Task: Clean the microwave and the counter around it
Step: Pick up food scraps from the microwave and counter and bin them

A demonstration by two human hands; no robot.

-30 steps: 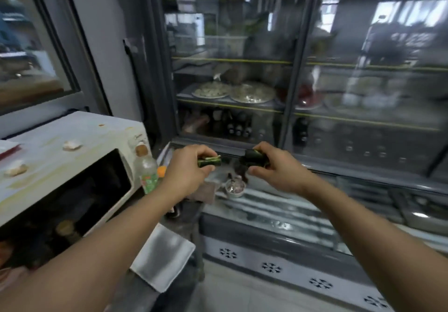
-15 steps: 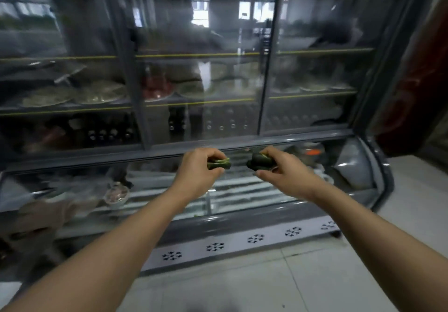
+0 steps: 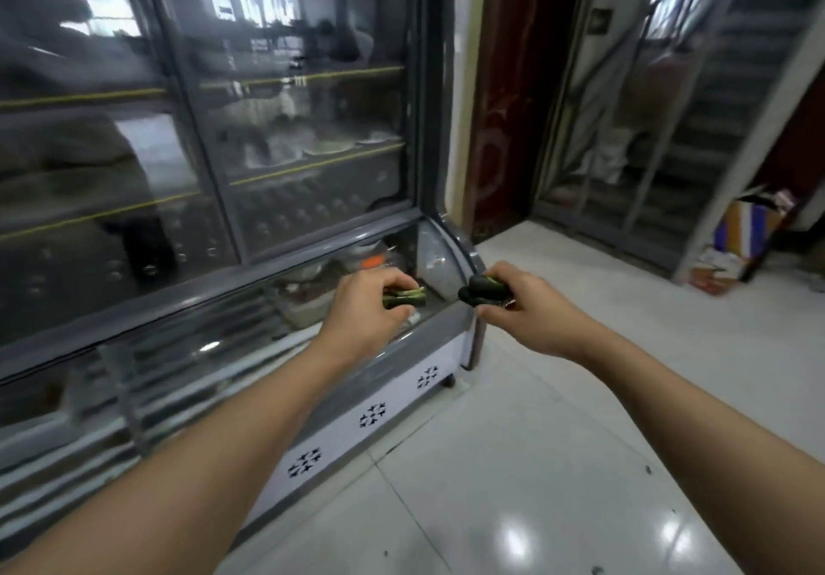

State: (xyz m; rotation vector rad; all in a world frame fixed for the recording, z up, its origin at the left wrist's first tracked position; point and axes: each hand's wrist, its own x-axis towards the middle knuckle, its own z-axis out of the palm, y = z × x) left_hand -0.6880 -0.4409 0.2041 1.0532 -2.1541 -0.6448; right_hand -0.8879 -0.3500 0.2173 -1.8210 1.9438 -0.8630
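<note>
Your left hand (image 3: 370, 306) is curled around a small green piece (image 3: 404, 297), thumb and fingers closed on it so that only its end sticks out toward the middle. Your right hand (image 3: 522, 306) pinches a darker green piece (image 3: 484, 291), its rounded end pointing back at the first. The two ends face each other across a small gap and do not touch. Exactly what they are is too blurred to tell; they look like scraps of vegetable or two parts of one small object.

Both arms are stretched forward at about chest height, which suggests you are carrying these bits away from the work area rather than using them. Holding one in each hand keeps them apart and off any surface.

Neither the microwave nor the counter around it is in view. In front of you, on the left, stands a glass-fronted display fridge (image 3: 223, 297) with plates on its shelves, and your left hand hangs just before its lower corner. The tiled floor (image 3: 535, 463) opens to the right toward a dark red door (image 3: 513, 105) and a staircase (image 3: 714, 128). The cleaning proper seems not yet resumed; these pieces probably need discarding first.
</note>
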